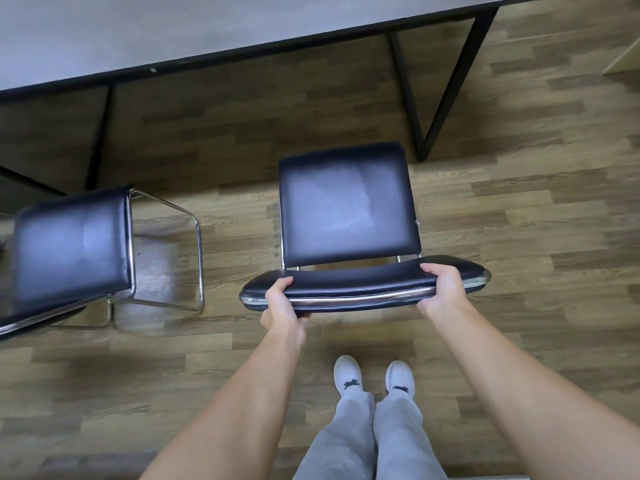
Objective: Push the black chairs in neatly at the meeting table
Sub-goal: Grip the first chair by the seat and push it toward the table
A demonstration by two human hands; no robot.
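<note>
Seen from above, a person stands behind a black chair, both bare arms reaching forward to its padded backrest. The left hand grips the backrest toward its left end, thumb on top and fingers curled underneath. The right hand grips it toward the right end, fingers wrapped over the top edge. The seat lies just beyond the hands, pointing at a grey meeting table farther ahead. The chair is not tucked in: a strip of wooden floor shows between the seat and the table's edge. Well to the left of the left hand stands a second black chair with a chrome frame, turned slightly askew; its front edge may just reach under the table, though the angle makes that hard to judge. Below the hands are grey trousers and white shoes.
</note>
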